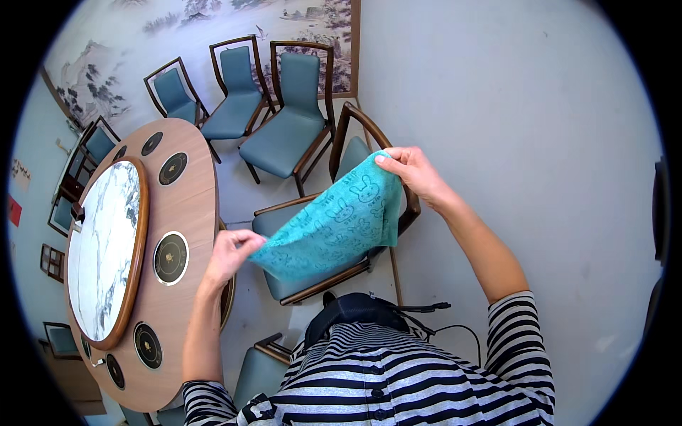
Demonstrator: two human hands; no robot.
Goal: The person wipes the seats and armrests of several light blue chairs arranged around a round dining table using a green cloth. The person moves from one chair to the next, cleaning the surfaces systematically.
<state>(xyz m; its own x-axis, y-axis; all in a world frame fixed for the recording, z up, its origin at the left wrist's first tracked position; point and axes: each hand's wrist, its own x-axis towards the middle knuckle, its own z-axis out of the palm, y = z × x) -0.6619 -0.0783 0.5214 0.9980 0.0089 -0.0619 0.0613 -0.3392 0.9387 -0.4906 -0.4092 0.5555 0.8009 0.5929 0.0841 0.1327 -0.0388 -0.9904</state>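
Note:
A teal cloth towel point(341, 223) printed with rabbit figures and lettering is stretched at a slant between my two hands. My left hand point(232, 254) pinches its lower left corner between thumb and fingers, beside the table's edge. Higher up and to the right, my right hand point(413, 173) grips the upper corner, thumb on the near face. The cloth's lower part hangs loose in a fold. Behind it stands a wooden chair with a blue-grey padded seat point(282, 285), partly hidden by the cloth.
To the left is a round wooden table point(197, 213) with dark inset discs and a marble-patterned turntable point(106, 250). Several similar chairs point(287, 138) line the mural wall point(234, 26). Another chair point(261, 373) is close at my lower left. Black cables point(426, 308) hang by my waist.

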